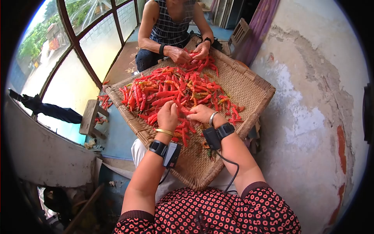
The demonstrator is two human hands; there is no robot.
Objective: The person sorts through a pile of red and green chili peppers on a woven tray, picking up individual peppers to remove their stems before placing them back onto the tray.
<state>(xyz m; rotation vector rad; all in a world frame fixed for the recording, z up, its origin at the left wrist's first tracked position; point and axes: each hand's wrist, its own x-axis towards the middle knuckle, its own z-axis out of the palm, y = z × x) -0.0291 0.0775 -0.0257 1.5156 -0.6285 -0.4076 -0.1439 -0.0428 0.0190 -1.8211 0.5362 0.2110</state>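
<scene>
A heap of red chili peppers (167, 85), some orange or greenish, lies on a square woven wicker tray (253, 84). At its near side my left hand (168, 116) is closed, fingers pinched at a red chili pepper (183, 110). My right hand (201, 114) grips the other side of that pepper with thumb and fingertips. The fingertips of my left hand are partly hidden from me. Loose chilies and small stem bits are scattered on the tray below both hands.
Across the tray, a person's hands (179, 54) handle more chilies. A wooden stool (90, 119) and a dark folded umbrella (58, 113) are at the left, with chilies on the floor nearby. A worn plaster wall (296, 105) rises on the right.
</scene>
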